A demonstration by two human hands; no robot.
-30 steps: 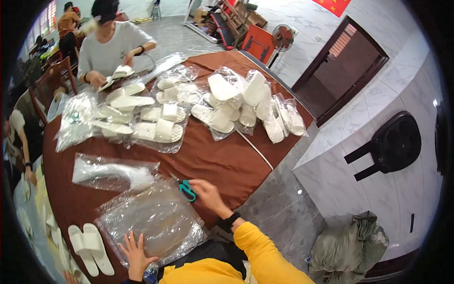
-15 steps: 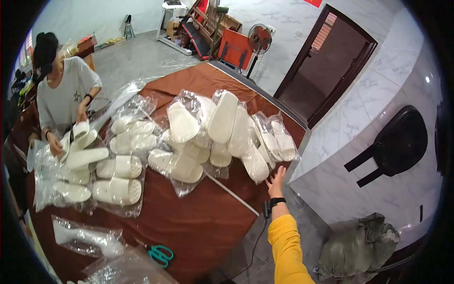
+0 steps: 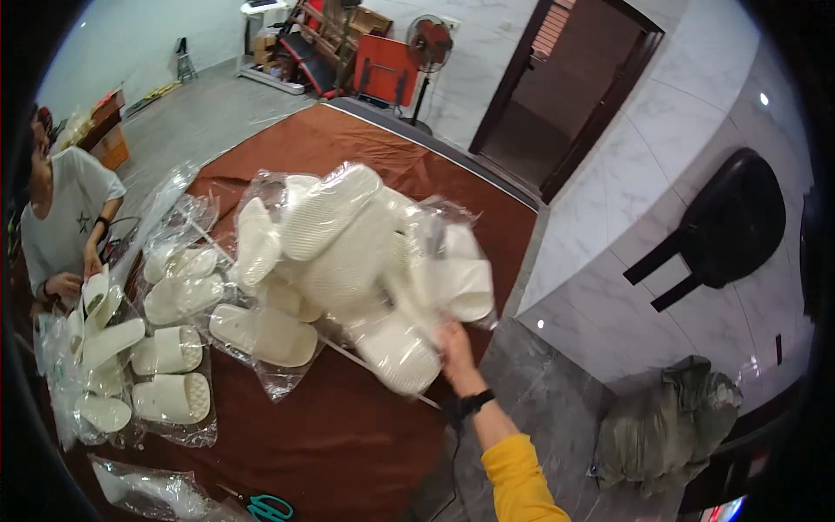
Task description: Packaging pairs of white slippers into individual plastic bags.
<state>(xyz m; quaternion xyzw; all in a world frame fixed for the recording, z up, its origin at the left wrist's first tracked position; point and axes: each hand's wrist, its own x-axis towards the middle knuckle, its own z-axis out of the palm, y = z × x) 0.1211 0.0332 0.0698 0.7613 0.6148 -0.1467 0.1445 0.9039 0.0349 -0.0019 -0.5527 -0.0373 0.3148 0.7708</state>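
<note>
Right hand [image 3: 457,352] at bagged cream slipper [image 3: 398,350]

The slipper lay immediately left of the fingers, over the brown tablecloth [image 3: 348,448]. Its long axis slanted from upper left to lower right, a rounded end toward the wearer. Blur obscured the fingertips; whether clamped or apart could not be told. Teal-handled scissors [image 3: 270,508] were partly cut off.

Right hand [image 3: 457,355] forward, arm [image 3: 520,474] outstretched
</note>
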